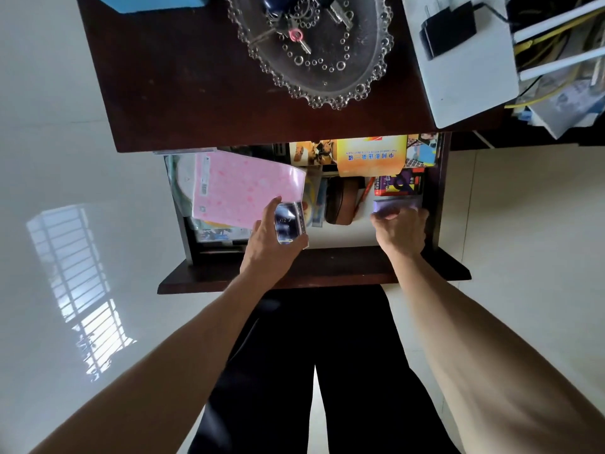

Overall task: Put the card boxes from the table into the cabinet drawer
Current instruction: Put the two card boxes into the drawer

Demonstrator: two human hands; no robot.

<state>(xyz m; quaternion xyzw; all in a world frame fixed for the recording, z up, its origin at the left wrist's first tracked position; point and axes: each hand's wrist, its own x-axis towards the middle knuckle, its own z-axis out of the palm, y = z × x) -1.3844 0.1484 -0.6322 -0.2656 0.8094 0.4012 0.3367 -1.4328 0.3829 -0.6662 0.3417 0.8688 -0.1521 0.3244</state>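
The cabinet drawer (314,268) stands pulled out below the dark tabletop (183,93). My left hand (266,244) grips a shiny dark blue card box (288,222) over the drawer's front middle. My right hand (402,232) is closed around a pale purple card box (394,204) low in the drawer's right side. Just behind it lies a red and purple card box (399,185).
A pink patterned notebook (242,191), a brown case (342,204), a yellow packet (371,155) and picture cards fill the drawer. On the tabletop sit a glass dish with keys (314,44), a white box with a black charger (458,54) and a blue item (147,1).
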